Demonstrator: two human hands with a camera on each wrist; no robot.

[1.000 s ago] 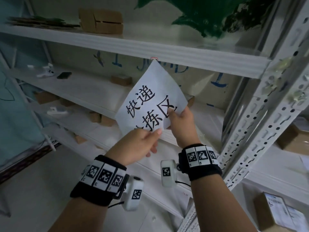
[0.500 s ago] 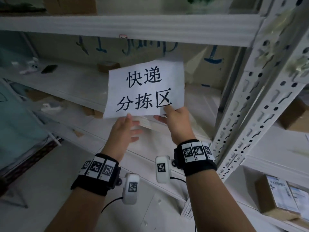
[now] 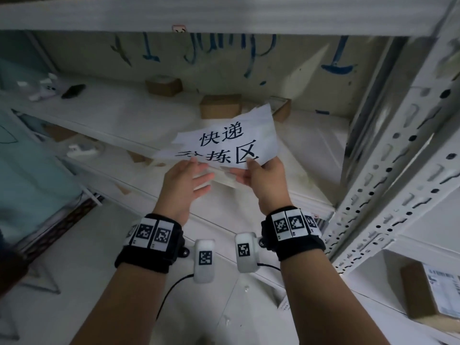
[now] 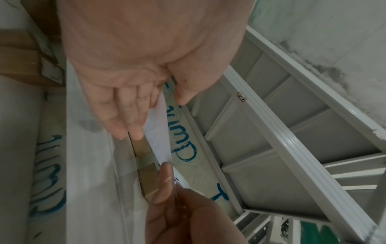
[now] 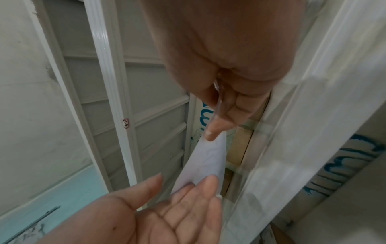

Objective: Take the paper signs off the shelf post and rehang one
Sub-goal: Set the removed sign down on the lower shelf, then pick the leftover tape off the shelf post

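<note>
A white paper sign (image 3: 224, 143) with black Chinese characters leans back over the middle shelf, a little crumpled. My right hand (image 3: 251, 168) pinches its lower right corner between thumb and fingers (image 5: 213, 130). My left hand (image 3: 199, 175) lies open with straight fingers (image 5: 200, 189) under the sign's lower left edge, thumb apart. In the left wrist view the paper sign (image 4: 160, 132) shows edge-on between both hands. The perforated white shelf post (image 3: 398, 183) rises to the right of my hands, apart from the sign. A scrap of clear tape (image 5: 219, 99) sits in my right hand.
Small cardboard boxes (image 3: 220, 105) stand at the back of the middle shelf (image 3: 119, 115). The upper shelf edge (image 3: 224, 16) runs overhead. A labelled parcel (image 3: 433, 295) sits lower right. A black flat object (image 3: 73, 90) and white items lie far left.
The sign has dropped from upright and facing me to leaning back over the shelf. My left hand has let go of its pinch and straightened its fingers; the right keeps its hold.
</note>
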